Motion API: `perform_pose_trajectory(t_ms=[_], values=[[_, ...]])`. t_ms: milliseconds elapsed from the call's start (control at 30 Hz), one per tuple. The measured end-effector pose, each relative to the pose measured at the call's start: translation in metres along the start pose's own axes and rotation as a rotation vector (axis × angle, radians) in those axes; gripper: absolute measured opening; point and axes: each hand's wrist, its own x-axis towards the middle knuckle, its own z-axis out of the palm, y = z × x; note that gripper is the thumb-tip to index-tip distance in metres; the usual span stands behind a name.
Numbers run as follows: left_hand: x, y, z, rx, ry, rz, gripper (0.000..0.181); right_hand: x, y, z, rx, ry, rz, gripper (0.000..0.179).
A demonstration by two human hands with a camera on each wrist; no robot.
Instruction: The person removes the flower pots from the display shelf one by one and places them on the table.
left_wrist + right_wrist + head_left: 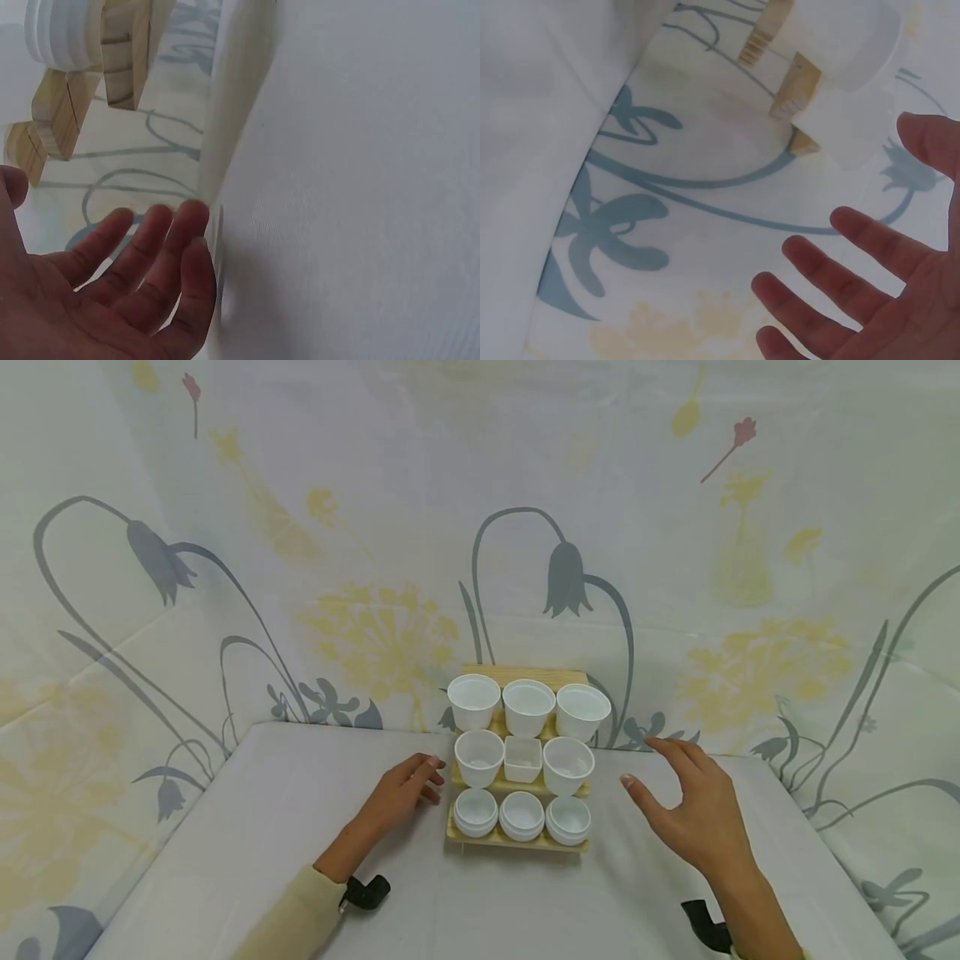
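A tiered wooden stand (517, 841) holds three rows of white containers: larger cups such as one (477, 708) on top, two cups around a small square tub (522, 766) in the middle, and low round jars (522, 818) at the bottom. My left hand (397, 793) is just left of the stand, apart from it, with loosely bent fingers holding nothing. To the right of the stand, my right hand (697, 814) is spread with thumb and fingers apart, also holding nothing. The right wrist view shows the spread fingers (885, 244) below the wooden tier ends (799, 86).
The stand is on a white-covered table (517, 910), near its back edge. Behind and on both sides hangs a white sheet (420, 468) printed with flowers. Each wrist wears a black band mount, one on the left (367, 892) and one on the right (705, 927).
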Motion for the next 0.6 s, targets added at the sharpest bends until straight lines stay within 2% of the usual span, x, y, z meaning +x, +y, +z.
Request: perform_pose_trajectory(t_ms=[200, 400, 600], values=[[0.0002, -0.0001, 0.0024, -0.087, -0.122, 0.008, 0.041, -0.0003, -0.0011, 0.0006, 0.015, -0.018, 0.014, 0.052], [-0.0015, -0.0009, 0.0011, -0.197, -0.246, 0.001, 0.041, -0.0018, -0.0041, 0.0011, 0.019, -0.097, 0.079, 0.048], [-0.0028, -0.003, 0.0029, -0.248, -0.297, -0.025, 0.042, -0.0052, -0.0038, 0.0059, 0.045, -0.162, 0.12, 0.049]])
